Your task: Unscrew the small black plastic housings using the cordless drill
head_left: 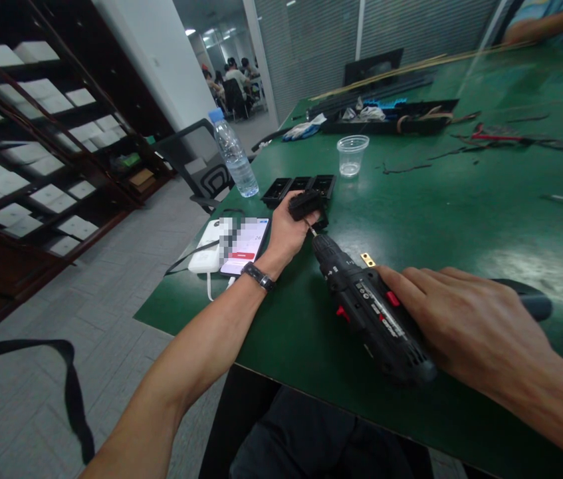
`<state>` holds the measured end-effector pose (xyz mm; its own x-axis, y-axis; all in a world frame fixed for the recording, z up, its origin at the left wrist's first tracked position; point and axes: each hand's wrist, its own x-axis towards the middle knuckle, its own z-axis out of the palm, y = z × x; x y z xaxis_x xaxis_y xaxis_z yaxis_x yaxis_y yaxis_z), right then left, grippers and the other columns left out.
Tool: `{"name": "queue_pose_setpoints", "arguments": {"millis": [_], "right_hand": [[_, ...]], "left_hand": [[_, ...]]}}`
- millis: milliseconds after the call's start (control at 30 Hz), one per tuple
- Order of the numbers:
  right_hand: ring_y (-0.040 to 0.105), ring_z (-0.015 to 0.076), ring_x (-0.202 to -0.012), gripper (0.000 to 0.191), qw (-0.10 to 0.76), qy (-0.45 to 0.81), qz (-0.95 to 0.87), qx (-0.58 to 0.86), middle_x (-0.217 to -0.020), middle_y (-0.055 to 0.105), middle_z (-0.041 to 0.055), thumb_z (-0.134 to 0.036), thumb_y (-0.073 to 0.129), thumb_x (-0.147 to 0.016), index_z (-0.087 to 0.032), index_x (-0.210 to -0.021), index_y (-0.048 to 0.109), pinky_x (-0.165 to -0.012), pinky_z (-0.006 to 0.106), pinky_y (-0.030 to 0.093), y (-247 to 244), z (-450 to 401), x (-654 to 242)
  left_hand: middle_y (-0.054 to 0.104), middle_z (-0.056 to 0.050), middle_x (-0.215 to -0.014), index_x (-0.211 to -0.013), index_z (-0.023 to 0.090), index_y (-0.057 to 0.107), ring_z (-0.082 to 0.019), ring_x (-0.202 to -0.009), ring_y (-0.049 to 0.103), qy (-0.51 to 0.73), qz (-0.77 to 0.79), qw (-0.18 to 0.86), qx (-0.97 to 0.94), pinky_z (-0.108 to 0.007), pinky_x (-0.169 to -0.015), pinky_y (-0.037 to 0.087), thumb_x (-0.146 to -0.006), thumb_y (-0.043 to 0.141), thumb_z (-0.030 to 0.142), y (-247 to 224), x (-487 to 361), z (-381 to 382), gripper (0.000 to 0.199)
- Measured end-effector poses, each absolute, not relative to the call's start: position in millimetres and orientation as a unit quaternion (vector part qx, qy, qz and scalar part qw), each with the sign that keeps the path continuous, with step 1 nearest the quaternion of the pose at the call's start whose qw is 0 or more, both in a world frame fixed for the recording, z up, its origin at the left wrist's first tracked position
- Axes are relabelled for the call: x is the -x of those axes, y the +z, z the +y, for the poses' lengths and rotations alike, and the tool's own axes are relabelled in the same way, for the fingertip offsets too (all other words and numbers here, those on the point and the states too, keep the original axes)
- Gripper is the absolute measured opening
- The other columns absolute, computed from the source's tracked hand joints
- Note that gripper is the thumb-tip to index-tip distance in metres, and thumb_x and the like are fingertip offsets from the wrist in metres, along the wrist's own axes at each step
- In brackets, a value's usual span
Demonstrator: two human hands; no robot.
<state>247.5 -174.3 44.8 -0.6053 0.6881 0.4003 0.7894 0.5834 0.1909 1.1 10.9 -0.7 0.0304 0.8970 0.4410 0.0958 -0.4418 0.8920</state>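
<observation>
My left hand [288, 229], with a dark band on its wrist, is closed around a small black part [306, 204] near the middle of the view. A black cordless drill [368, 306] with red buttons lies on its side, its bit pointing at the black part; the tip is at or close to the part. My right hand [470, 316] rests against the drill's body from the right, thumb side near the top, and its lower fingers are hidden. A small brass plate [367, 259] with holes shows beside the drill. Behind my left hand sits a black compartment tray [277, 193].
A phone [245, 246] and white power bank [206, 246] lie left on the green table [485, 219]. Beyond stand a water bottle [235, 156], a clear cup [352, 156] and a black tool tray [391, 123]. Another person's arm [550, 23] is at the far right.
</observation>
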Motion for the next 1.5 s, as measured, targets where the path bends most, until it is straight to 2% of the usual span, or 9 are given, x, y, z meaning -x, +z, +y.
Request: {"name": "queue_pose_setpoints", "arguments": {"millis": [267, 533, 767, 1233, 1500], "right_hand": [[0.07, 0.0278, -0.065, 0.051, 0.144, -0.17, -0.875, 0.429, -0.081, 0.072, 0.003, -0.006, 0.061, -0.076, -0.015, -0.127, 0.061, -0.058, 0.039, 0.048, 44.0, -175.3, -248.2], [0.071, 0.0285, -0.067, 0.05, 0.149, -0.162, -0.876, 0.429, -0.084, 0.074, 0.0051, -0.007, 0.058, -0.079, -0.014, -0.129, 0.061, -0.06, 0.04, 0.049, 43.5, -174.1, -247.9], [0.067, 0.0284, -0.064, 0.036, 0.145, -0.137, -0.873, 0.444, -0.079, 0.071, 0.0046, -0.008, 0.058, -0.077, -0.02, -0.11, 0.064, -0.057, 0.039, 0.043, 45.7, -175.3, -247.2], [0.065, 0.0261, -0.057, 0.025, 0.149, -0.15, -0.871, 0.443, -0.069, 0.065, 0.0031, -0.004, 0.054, -0.078, -0.024, -0.093, 0.057, -0.053, 0.035, 0.037, 49.7, -175.3, -245.9], [0.065, 0.0271, -0.06, 0.032, 0.146, -0.142, -0.875, 0.439, -0.074, 0.068, 0.0043, -0.007, 0.053, -0.078, -0.021, -0.105, 0.061, -0.057, 0.037, 0.038, 45.8, -174.3, -247.0]], "left_hand": [[0.079, -0.004, -0.117, -0.113, 0.024, 0.066, -0.025, -0.113, 0.073, 0.577, 0.386, 0.369, -0.618, -0.046, -0.105, 0.059, -0.078, 0.087, 0.022, -3.5, -2.0, 12.5, 0.041], [0.079, -0.003, -0.114, -0.107, 0.024, 0.066, -0.025, -0.114, 0.072, 0.573, 0.398, 0.368, -0.615, -0.046, -0.106, 0.059, -0.076, 0.092, 0.031, -3.4, -2.6, 12.2, 0.041], [0.078, -0.003, -0.113, -0.102, 0.023, 0.064, -0.024, -0.11, 0.073, 0.573, 0.392, 0.385, -0.608, -0.044, -0.1, 0.061, -0.076, 0.091, 0.029, -2.8, -3.1, 10.7, 0.038], [0.079, -0.005, -0.112, -0.103, 0.022, 0.064, -0.025, -0.107, 0.074, 0.584, 0.374, 0.39, -0.605, -0.044, -0.096, 0.062, -0.077, 0.091, 0.03, -4.6, -4.6, 9.9, 0.038], [0.079, -0.003, -0.112, -0.104, 0.023, 0.065, -0.023, -0.104, 0.074, 0.585, 0.385, 0.385, -0.601, -0.043, -0.095, 0.062, -0.076, 0.091, 0.029, -6.1, -4.1, 12.2, 0.038]]}}
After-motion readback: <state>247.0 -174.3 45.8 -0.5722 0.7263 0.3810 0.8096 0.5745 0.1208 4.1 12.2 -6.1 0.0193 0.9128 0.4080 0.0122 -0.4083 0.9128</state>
